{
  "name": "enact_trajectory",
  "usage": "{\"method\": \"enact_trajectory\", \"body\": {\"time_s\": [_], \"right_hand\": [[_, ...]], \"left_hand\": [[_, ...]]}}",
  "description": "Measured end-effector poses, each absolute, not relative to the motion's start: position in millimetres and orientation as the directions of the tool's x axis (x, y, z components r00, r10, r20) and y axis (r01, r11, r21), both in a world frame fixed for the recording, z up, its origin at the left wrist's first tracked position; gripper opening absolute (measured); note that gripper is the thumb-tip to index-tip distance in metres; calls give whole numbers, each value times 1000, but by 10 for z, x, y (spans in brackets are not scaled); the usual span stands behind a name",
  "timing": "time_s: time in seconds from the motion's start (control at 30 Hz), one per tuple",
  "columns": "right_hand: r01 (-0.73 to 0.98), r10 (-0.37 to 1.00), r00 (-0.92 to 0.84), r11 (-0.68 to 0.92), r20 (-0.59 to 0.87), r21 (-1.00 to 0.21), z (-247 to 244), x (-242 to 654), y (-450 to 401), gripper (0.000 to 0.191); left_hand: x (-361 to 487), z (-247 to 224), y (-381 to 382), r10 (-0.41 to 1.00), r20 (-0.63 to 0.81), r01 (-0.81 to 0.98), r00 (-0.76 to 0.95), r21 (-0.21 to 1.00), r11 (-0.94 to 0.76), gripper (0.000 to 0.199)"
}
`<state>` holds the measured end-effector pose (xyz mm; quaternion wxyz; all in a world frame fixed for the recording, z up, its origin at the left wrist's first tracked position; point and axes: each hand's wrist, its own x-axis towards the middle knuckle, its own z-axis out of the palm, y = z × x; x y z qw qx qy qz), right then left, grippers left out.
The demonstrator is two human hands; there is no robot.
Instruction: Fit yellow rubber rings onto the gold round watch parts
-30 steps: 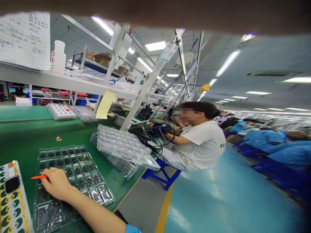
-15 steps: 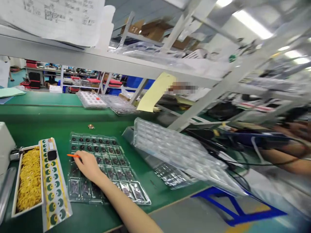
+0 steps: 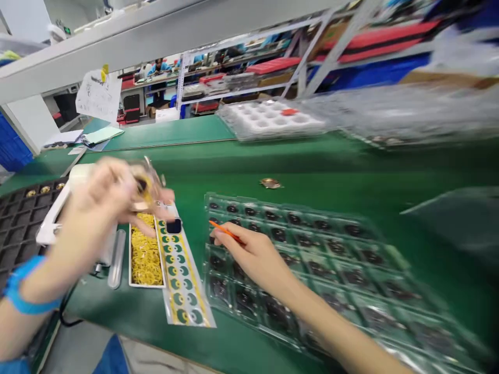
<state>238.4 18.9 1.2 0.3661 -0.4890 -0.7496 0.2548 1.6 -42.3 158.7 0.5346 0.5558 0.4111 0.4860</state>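
Note:
My left hand [image 3: 113,192], with a blue band at the wrist, is raised at the left and smeared by motion. Its fingers close around a small blurred item [image 3: 144,187] with a dark middle and a yellowish edge. Just below are a narrow white box [image 3: 146,285] of yellow rings and a strip of green and yellow stickers [image 3: 183,291]. A small dark square piece [image 3: 173,225] lies on the strip. My right hand [image 3: 253,252] grips a thin orange pointed tool [image 3: 228,232] over a clear tray [image 3: 208,259] whose compartments hold dark round parts.
A black compartment tray [image 3: 15,223], a white device [image 3: 81,174] and a clear tube [image 3: 117,259] are at the left. Behind lie a gold-coloured part [image 3: 271,183] and a white tray [image 3: 268,118]. Clear plastic [image 3: 456,228] lies right; a shelf beam [image 3: 163,36] crosses above.
The view has swung left and closer. My left hand has come into sight over the ring box, holding the blurred item. My right hand still holds the orange tool over the clear tray.

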Motion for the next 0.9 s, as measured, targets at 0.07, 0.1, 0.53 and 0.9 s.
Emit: {"method": "enact_trajectory", "body": {"time_s": [0.07, 0.1, 0.53, 0.9], "right_hand": [[462, 900, -236, 435, 366, -773, 141, 2298, 165, 46], [420, 892, -213, 452, 398, -787, 210, 2263, 149, 49], [47, 751, -224, 645, 622, -763, 300, 2104, -215, 25], [177, 840, -170, 541, 516, -822, 200, 2008, -296, 15]], "left_hand": [[115, 1259, -392, 964, 64, -87, 260, 995, -43, 23], [154, 1068, -363, 955, 5, -101, 296, 995, 27, 32], [166, 332, -202, 972, -122, -263, 201, 949, 173, 32], [170, 238, -323, 981, -34, -328, 189, 940, 96, 23]]}}
